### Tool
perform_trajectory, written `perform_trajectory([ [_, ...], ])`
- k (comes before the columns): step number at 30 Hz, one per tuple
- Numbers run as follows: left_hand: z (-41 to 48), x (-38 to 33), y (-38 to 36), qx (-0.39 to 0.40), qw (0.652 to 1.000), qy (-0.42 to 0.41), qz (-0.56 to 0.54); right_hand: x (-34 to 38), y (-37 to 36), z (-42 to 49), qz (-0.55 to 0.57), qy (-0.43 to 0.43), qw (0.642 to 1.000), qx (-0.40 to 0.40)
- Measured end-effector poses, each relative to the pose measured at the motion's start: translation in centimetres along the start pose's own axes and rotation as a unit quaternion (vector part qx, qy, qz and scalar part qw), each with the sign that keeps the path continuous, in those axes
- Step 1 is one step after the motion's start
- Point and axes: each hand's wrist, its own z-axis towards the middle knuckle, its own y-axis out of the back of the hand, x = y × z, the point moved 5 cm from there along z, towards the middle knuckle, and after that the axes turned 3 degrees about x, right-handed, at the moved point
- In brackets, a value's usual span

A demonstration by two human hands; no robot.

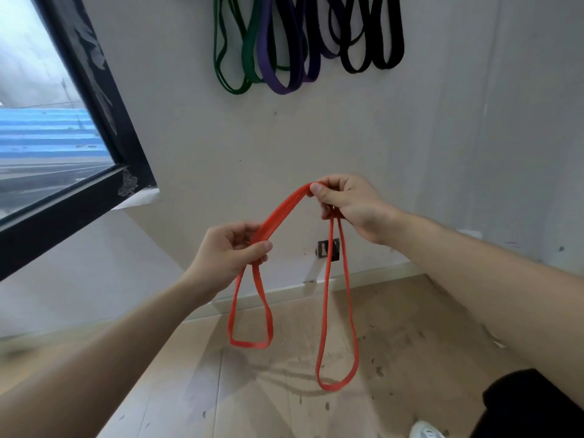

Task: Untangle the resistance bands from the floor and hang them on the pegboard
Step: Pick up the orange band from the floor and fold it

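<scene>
STEP: untangling; red band (286, 211) is off the floor, doubled between the hands, two loops hanging | GRIP: fingers of left hand (227, 256) and right hand (349, 207) each pinch it | NEXT: likely shake into one loop, raise to pegs, unseen above hung bands (278, 64) | ROOM: bare wall ahead; window frame (104, 128) close at left.

Soft daylight comes in through the window (47, 121) at left and spreads evenly over the pale wall (347, 137). The red band (284, 210) casts faint, diffuse shadows on the floor (221, 390). Wide-angle distortion tilts the window frame and stretches the forearms (94, 358), which look slightly soft near the edges.
</scene>
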Motion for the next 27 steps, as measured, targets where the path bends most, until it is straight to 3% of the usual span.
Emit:
perform_trajectory([
  [8,0.2,-0.6,0.6,-0.07,0.997,-0.033,0.004,-1.9,1.4,-0.3,-0.009,-0.052,0.998,0.043],
  [14,0.2,-0.8,0.8,-0.071,0.997,-0.029,-0.011,-4.5,0.2,-1.6,-0.135,-0.127,0.956,0.229],
  [18,0.2,-1.2,-0.4,-0.031,0.999,-0.027,-0.024,-4.5,-3.3,-2.4,-0.139,-0.118,0.939,0.292],
  [20,0.2,-1.4,-1.2,-0.008,0.999,-0.033,-0.022,-3.2,-4.8,-2.3,-0.092,-0.09,0.948,0.292],
  [27,0.3,-1.3,-1.1,0.022,0.999,-0.032,-0.005,-1.2,-5.0,-1.6,-0.02,-0.052,0.984,0.167],
])
